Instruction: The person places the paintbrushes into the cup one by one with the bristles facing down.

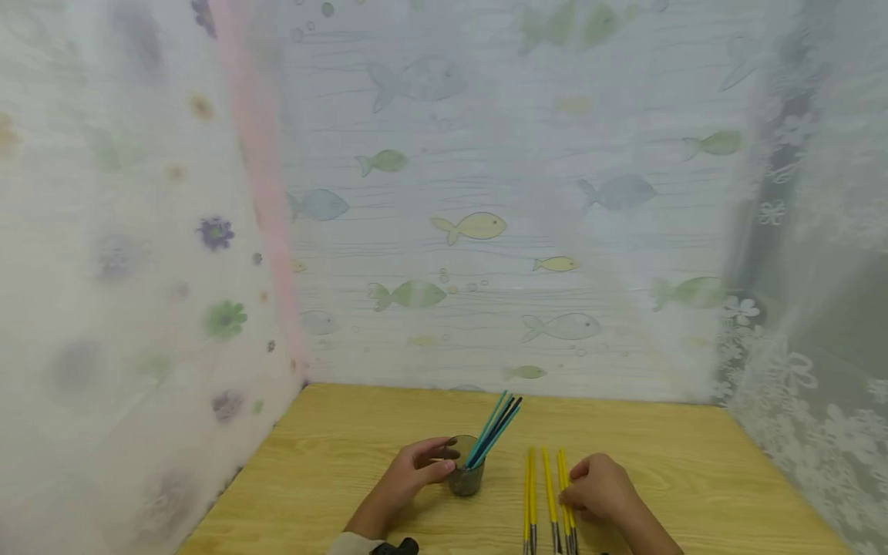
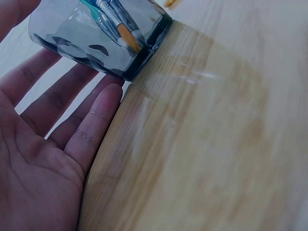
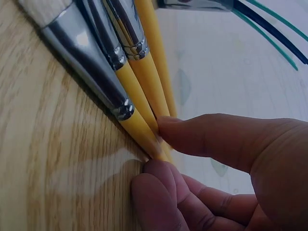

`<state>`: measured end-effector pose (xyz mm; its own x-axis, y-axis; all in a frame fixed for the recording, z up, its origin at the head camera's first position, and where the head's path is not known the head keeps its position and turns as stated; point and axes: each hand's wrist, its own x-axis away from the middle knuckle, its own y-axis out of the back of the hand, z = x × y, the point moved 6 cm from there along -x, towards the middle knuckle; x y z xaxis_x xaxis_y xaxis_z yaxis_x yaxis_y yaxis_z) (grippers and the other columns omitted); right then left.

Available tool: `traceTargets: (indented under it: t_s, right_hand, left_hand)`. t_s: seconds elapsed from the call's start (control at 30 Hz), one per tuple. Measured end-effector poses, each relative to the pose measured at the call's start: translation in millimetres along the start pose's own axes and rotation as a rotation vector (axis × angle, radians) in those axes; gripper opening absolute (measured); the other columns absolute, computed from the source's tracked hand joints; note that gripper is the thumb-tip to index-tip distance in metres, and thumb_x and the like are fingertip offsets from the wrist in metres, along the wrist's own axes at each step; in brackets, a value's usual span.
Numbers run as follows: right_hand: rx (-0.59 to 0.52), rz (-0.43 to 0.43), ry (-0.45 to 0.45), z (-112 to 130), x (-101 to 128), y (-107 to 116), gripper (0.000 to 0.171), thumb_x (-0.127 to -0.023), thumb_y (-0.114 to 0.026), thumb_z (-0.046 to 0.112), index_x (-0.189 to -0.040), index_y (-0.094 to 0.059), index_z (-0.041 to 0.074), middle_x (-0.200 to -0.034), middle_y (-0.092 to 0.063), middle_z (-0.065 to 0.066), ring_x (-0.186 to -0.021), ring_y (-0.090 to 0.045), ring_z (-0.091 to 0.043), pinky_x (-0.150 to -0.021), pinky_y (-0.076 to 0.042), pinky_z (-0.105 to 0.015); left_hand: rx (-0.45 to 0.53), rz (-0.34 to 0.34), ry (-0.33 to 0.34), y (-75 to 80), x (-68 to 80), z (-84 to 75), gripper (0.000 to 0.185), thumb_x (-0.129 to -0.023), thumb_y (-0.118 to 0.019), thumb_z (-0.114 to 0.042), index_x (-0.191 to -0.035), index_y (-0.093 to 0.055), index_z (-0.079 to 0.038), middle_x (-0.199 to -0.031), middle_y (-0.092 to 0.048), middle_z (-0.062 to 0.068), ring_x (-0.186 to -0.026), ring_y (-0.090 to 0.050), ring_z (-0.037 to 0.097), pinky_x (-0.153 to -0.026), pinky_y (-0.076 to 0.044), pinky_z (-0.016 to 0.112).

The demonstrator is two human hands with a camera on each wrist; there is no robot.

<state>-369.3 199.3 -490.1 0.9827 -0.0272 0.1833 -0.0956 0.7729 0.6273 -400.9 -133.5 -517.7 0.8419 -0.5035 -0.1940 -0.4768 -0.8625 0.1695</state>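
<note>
A clear grey cup [image 1: 466, 484] stands upright on the wooden table, holding several paintbrushes with teal and dark blue handles [image 1: 494, 433]. My left hand [image 1: 408, 476] holds the cup from its left side, thumb at the near side and fingers at the far side. Brush bristles [image 2: 129, 37] show through the cup's wall in the left wrist view. To the right of the cup, several yellow-handled paintbrushes [image 1: 549, 487] lie side by side, bristle ends toward me. At the rightmost group, my right hand [image 1: 602, 487] pinches a yellow paintbrush [image 3: 137, 130] by its handle between thumb and fingers.
The wooden table [image 1: 333, 432] reaches back to a pale curtain [image 1: 479, 154] printed with fish. A flowered curtain [image 1: 139, 308] hangs on the left, and a lace-patterned sheer one [image 1: 812, 385] on the right.
</note>
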Motion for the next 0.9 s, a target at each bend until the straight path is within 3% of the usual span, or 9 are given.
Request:
traceTargets:
  t_s: [0.33,0.7,0.9]
  right_hand:
    - [-0.001,-0.002,0.003,5,-1,-4,0.042,-0.072,-0.092,0.007,-0.104,-0.068,-0.007,-0.096,-0.069,-0.014,-0.076,-0.069,-0.017,-0.062,-0.062,-0.033]
    - [-0.001,0.019,-0.015,7,-5,-10,0.039,-0.074,-0.09,0.003,-0.104,-0.069,-0.007,-0.096,-0.068,-0.015,-0.076,-0.069,-0.017,-0.062,-0.062,-0.032]
    - [-0.031,0.033,-0.025,6,-6,-11,0.038,-0.075,-0.088,0.003,-0.107,-0.069,-0.007,-0.096,-0.068,-0.015,-0.076,-0.07,-0.017,-0.062,-0.062,-0.033]
  left_hand:
    - [-0.017,-0.018,0.013,0.2,1.2,-1.9,0.057,-0.106,-0.063,-0.029,-0.154,-0.047,-0.004,-0.143,-0.061,0.022,-0.125,-0.066,0.025,-0.097,-0.058,0.028]
    - [0.003,-0.009,0.013,1.0,1.9,-1.5,0.058,-0.106,-0.063,-0.028,-0.155,-0.046,-0.003,-0.144,-0.06,0.023,-0.128,-0.064,0.029,-0.099,-0.058,0.031]
    - [-0.015,0.0,-0.002,1.7,2.4,-2.1,0.056,-0.107,-0.061,-0.027,-0.155,-0.046,-0.003,-0.144,-0.06,0.023,-0.127,-0.065,0.024,-0.099,-0.057,0.03]
